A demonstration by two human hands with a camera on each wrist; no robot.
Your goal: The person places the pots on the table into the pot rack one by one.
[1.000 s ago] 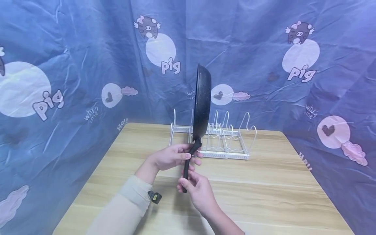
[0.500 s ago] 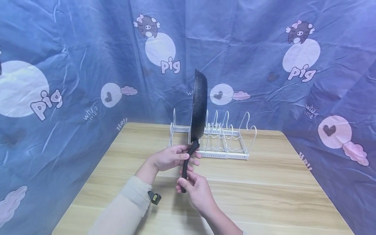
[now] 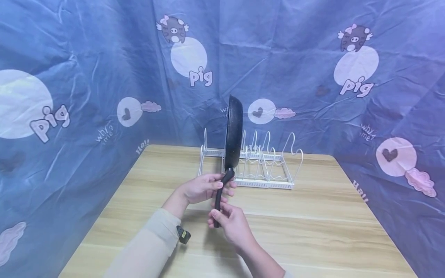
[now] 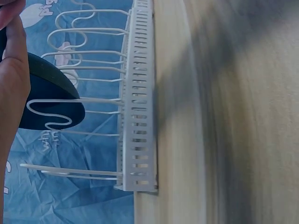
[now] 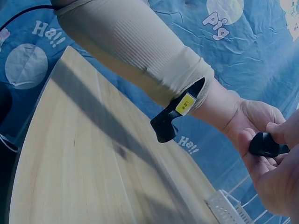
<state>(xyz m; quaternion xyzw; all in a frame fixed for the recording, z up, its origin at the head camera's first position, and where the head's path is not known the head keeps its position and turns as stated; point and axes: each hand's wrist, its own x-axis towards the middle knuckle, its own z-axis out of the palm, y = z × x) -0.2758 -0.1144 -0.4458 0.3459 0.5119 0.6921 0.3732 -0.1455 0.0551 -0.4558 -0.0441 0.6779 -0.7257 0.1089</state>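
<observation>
A black speckled frying pan (image 3: 234, 133) is held on edge, its bowl upright and its handle pointing down toward the person. My left hand (image 3: 201, 188) grips the upper handle near the bowl, thumb in front and fingers behind. At the lower end of the handle, my right hand (image 3: 233, 224) pinches it between thumb and fingers. Beyond the hands stands a white wire pan rack (image 3: 264, 181) with upright looped dividers. In the left wrist view the pan (image 4: 53, 95) overlaps the dividers of the rack (image 4: 140, 112). The right wrist view shows the handle end (image 5: 266, 144) between both hands.
The rack stands toward the back of a wood-grain table (image 3: 313, 224). A blue curtain (image 3: 295, 69) with pig prints hangs behind and on both sides. A black camera mount (image 3: 183, 234) is strapped to the left sleeve (image 3: 149, 239).
The pan's bowl has come down and slightly left, to stand lower against the rack and curtain. Both hands keep their hold on the handle and have barely shifted.
</observation>
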